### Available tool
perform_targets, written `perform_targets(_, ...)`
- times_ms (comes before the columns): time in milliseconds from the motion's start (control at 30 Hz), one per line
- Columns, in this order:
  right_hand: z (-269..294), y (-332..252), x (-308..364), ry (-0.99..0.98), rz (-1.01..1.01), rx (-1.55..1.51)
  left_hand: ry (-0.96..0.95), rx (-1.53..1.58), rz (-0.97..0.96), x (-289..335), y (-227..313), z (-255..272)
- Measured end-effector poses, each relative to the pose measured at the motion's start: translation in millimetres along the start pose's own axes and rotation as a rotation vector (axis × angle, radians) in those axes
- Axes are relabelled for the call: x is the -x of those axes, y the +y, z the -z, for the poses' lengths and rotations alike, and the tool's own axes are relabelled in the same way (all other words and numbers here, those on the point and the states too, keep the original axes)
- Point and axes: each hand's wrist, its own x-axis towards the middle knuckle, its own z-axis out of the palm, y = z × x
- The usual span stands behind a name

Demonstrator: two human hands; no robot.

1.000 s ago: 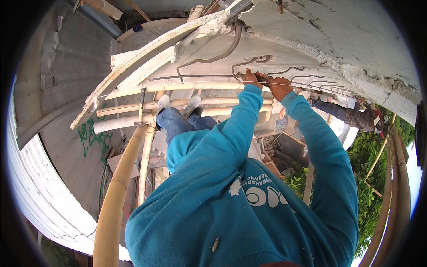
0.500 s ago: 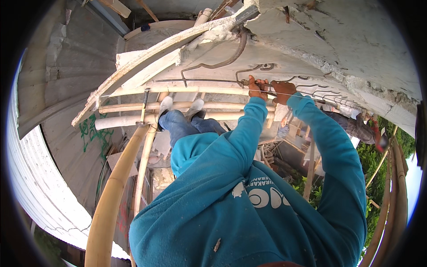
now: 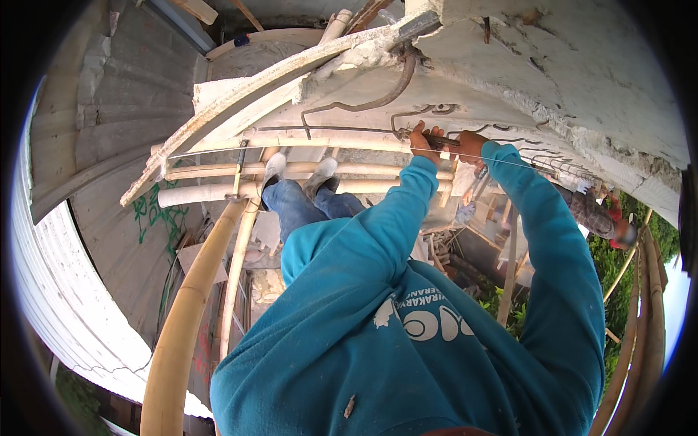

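Note:
Out in front of me, both hands are raised close together at the steel bars along the pale concrete wall. My left hand (image 3: 422,143) is closed beside a bent bar (image 3: 397,120) near its crossing with a long thin rebar (image 3: 327,129); its fingers hide whatever they grip. My right hand (image 3: 471,144) is wrapped round the end of a dark metal tool (image 3: 441,140) that looks like pincers. This tool spans the gap between the hands, its tip hidden by the left one. A thin pale string (image 3: 349,145) runs just past both hands.
My feet (image 3: 274,168) rest at horizontal bamboo poles (image 3: 211,195), high above a cluttered ground. An upright bamboo pole (image 3: 185,320) stands at left. A curved concrete edge (image 3: 240,89) juts overhead. Another person (image 3: 592,213) works at far right, near more bent bars (image 3: 538,151).
My view has shifted slightly. The right hand has drawn a little away from the left and turned, so more of the dark tool shows between them.

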Motion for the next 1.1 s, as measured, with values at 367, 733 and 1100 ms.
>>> perform_targets(367,-18,42,-4,0.519,0.481,0.39,0.088,-0.02,-0.054,-10,-11,-8)
perform_targets(733,-14,81,-35,-0.425,0.256,-0.657,0.037,-0.343,-0.093,14,-10,8)
perform_targets(1100,-46,63,-7,0.033,0.381,-0.233,0.034,-0.509,-0.154,-43,-1,34)
